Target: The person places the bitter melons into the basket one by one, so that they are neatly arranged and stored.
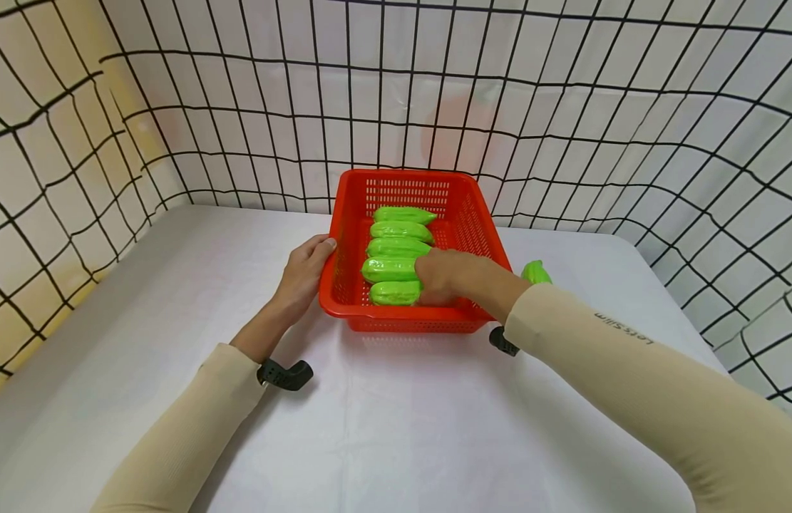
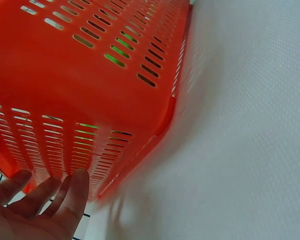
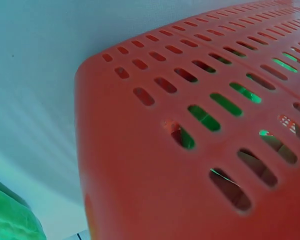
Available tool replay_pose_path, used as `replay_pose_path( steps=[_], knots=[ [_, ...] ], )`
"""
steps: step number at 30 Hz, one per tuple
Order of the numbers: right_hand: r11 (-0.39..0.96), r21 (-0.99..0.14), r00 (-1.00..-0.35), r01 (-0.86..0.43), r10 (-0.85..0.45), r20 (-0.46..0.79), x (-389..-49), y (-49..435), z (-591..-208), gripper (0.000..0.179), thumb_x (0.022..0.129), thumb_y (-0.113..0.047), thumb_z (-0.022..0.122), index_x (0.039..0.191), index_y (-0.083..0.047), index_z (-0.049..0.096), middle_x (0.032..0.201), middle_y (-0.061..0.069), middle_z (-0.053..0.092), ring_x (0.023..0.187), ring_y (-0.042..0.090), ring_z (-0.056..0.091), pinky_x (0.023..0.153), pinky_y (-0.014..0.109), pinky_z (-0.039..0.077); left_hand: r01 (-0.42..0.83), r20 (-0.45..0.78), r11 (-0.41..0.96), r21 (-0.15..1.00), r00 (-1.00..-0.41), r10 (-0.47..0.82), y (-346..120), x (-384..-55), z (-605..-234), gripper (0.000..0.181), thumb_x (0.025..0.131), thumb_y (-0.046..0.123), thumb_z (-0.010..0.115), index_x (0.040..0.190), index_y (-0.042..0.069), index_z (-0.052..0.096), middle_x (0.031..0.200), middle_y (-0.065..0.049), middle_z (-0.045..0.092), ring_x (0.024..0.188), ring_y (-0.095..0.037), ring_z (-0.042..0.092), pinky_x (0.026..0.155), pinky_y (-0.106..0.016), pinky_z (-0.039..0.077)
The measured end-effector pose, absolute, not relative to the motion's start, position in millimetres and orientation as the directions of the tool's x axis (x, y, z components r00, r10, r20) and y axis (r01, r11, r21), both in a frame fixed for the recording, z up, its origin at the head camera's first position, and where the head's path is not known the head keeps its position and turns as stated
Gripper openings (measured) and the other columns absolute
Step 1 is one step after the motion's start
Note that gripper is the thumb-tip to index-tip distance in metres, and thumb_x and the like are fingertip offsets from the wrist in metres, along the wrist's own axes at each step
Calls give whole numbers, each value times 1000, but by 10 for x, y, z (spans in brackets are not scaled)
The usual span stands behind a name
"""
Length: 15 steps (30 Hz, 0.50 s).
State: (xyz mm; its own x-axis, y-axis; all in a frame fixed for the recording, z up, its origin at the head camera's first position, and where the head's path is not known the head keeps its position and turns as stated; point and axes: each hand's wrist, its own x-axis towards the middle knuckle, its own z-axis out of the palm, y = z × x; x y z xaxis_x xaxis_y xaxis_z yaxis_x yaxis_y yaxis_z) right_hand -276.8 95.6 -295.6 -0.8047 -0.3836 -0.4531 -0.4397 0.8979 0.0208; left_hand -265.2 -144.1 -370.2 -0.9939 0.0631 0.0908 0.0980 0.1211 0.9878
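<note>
A red plastic basket (image 1: 405, 324) with slotted walls stands on the white table. Inside, several glossy green cucumber-like vegetables (image 1: 398, 247) lie crosswise in a row from back to front. My left hand (image 1: 302, 278) holds the basket's left side, its thumb at the rim; the left wrist view shows the fingers (image 2: 72, 200) against the slotted outer wall. Reaching over the right rim, my right hand (image 1: 443, 276) grips the right end of the front green vegetable (image 1: 396, 293). Its fingertips are hidden, and the right wrist view mostly shows the basket wall (image 3: 135, 165).
Outside the basket to the right, another green vegetable (image 1: 535, 272) lies on the table (image 1: 396, 420), partly hidden by the right forearm. A black wire grid (image 1: 408, 71) over white sheeting surrounds the back and sides. Dark wrist devices (image 1: 286, 374) sit below both hands.
</note>
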Motion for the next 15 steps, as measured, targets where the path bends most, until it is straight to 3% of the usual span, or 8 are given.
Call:
replay_pose_path(
  steps=[6,15],
  knots=[
    [891,16,-800,-453,-399,-448,-2753,953,-2958,40,92,-42,70,110,-7,63,98,8,63,87,24,60,78,34,51,97,90,117,988,-994,66,-1442,-2650,-3708,52,107,39,43,143,3,52,131,-24,60,110,-36,63,80,-23,58],
    [896,24,-802,-444,-385,-457,-2757,950,-2957,41,92,-42,70,112,-7,63,98,8,63,87,24,61,76,33,50,102,96,105,989,-994,61,-1438,-2656,-3713,51,107,38,43,142,3,54,129,-24,61,107,-35,64,78,-22,58]
  ],
)
